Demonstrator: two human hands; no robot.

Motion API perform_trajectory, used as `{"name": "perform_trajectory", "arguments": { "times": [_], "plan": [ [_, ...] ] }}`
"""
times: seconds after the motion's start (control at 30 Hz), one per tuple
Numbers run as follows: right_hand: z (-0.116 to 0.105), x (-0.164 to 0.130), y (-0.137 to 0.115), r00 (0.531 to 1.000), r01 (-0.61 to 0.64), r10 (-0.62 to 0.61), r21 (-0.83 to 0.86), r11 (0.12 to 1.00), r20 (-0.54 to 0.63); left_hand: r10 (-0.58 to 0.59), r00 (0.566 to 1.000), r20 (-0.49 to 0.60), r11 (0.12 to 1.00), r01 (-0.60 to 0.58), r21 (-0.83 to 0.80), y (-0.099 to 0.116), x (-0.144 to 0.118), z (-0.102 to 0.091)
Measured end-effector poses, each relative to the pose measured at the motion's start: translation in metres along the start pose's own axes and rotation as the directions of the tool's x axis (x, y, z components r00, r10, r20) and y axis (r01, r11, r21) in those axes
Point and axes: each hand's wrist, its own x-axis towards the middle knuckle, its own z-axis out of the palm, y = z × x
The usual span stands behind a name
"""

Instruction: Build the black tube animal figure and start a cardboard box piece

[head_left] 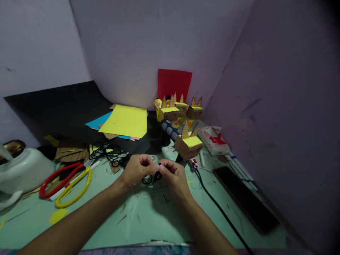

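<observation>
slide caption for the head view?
Both hands, left hand and right hand, pinch black string near scissors and cardboard figures.

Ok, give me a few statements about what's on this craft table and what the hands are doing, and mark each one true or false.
1. Both hands pinch a thin black string between them. True; the left hand and right hand meet over it.
2. The scissors have blue handles. False; one handle is red, one yellow.
3. A red sheet leans against the back wall. True.
4. The yellow paper lies under the right hand. False; it lies farther back, on a blue sheet.
5. A dark phone lies right of the hands. True.
</observation>
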Motion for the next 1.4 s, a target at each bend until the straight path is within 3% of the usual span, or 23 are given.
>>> {"name": "perform_trajectory", "arguments": {
  "times": [0.13, 0.3, 0.5, 0.7, 1.1, 1.4],
  "plan": [
    [0.000, 0.002, 0.000, 0.990, -0.139, 0.136, 0.200, 0.970, 0.026, -0.004, 1.000, -0.006, 0.999, 0.003, -0.044, 0.002, -0.001, 0.002],
    [-0.001, 0.006, -0.009, 0.994, -0.104, 0.106, 0.337, 0.936, 0.012, -0.051, 0.999, -0.004, 0.994, 0.050, -0.095, 0.005, -0.001, -0.003],
    [-0.002, 0.005, -0.009, 0.997, -0.049, 0.065, 0.365, 0.930, -0.030, -0.133, 0.981, 0.143, 0.988, 0.142, -0.056, 0.006, -0.001, -0.004],
    [-0.003, 0.005, -0.007, 0.996, -0.066, 0.086, 0.377, 0.924, -0.038, -0.111, 0.938, 0.328, 0.994, 0.111, 0.021, 0.008, -0.001, -0.004],
    [-0.003, 0.005, -0.005, 0.996, -0.082, 0.089, 0.376, 0.923, 0.000, -0.179, 0.962, 0.205, 0.983, 0.182, 0.008, 0.008, 0.000, -0.003],
    [-0.003, 0.005, -0.006, 0.994, -0.105, 0.104, 0.403, 0.909, 0.026, -0.191, 0.962, 0.196, 0.981, 0.193, 0.006, 0.012, 0.001, -0.009]
  ]
}}
